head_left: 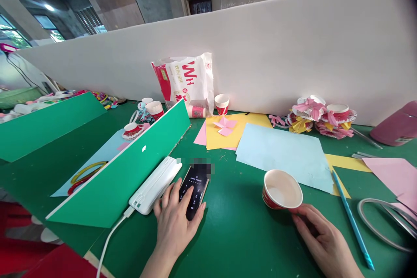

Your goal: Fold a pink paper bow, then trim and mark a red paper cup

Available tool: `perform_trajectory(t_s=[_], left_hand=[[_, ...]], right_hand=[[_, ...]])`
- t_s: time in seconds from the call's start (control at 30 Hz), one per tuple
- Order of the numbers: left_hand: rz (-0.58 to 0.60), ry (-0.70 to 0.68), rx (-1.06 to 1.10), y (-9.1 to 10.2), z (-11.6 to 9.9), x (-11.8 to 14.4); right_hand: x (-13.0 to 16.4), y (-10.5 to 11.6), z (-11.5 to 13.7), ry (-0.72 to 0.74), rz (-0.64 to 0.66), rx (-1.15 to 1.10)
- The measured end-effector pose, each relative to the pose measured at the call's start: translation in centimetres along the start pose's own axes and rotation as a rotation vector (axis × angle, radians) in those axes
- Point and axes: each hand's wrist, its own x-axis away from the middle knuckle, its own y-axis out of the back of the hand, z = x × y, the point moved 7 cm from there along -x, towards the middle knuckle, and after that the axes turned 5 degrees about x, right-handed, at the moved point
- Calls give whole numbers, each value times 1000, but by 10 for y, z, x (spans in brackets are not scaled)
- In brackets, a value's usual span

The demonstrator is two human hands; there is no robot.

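A smartphone [193,191] with a lit keypad screen lies on the green table. Over its lower half rests my left hand [172,215], fingers spread, one fingertip on the screen and the thumb by the right edge. A white power strip [155,186] with a cable lies just left of that hand. To the right, a red-and-white paper cup [282,190] is tilted so its inside faces me. My right hand [321,234] pinches the cup's lower right edge between thumb and fingers.
Light blue paper [280,152] and yellow paper [239,128] lie beyond the cup. A blue pencil [353,221] and scissors [395,221] are at right. Decorated cups [311,115], a paper-cup bag [185,80] and a pink bottle [395,126] stand at the back. A green divider [130,178] runs along the left.
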Motion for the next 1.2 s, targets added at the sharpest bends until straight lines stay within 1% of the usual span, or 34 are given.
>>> perform_trajectory(t_s=[0.17, 0.27, 0.5, 0.67, 0.83, 0.93, 1.07, 1.13, 1.2], left_hand=[[-18, 17, 10, 2, 0, 1], [-18, -3, 20, 3, -3, 2], [43, -68, 23, 1, -13, 1], [12, -46, 4, 3, -14, -1], [21, -61, 11, 1, -14, 0], [-18, -41, 15, 3, -12, 0], [-82, -18, 28, 6, -9, 2], [-116, -9, 56, 10, -7, 2], [-176, -2, 95, 18, -6, 3]], right_hand=[[0, 0, 0, 2, 16, -4], [-2, 1, 1, -4, 7, -14], [-2, 4, 4, -6, -12, -36], [-3, 4, 4, -7, -7, -39], [-1, 3, 5, -5, -2, -45], [-1, 3, 4, -10, -3, -66], [-1, 7, 0, -30, -59, -121], [1, 10, -6, -92, -92, -158], [2, 13, -11, -156, -139, -197]])
